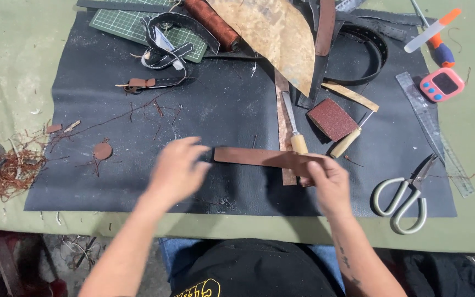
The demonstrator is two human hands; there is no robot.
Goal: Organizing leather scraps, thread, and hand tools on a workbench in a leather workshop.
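Two hands on a brown leather strip (262,158), mid-frame, over a black mat (232,104).

Right hand (328,181) pinches the strip's right end; left hand (178,170) blurred, fingers loosely curled at the left end, grip cannot be told. Strip lies level across a second upright strip (282,118). Just above: chisel (293,126), sanding block (332,119), awl (350,138). Lower right: scissors (405,193), metal ruler (432,129). Upper right: pink timer (442,84). Far left: heap of leather trimmings (12,170). Top: thread spool (211,22).
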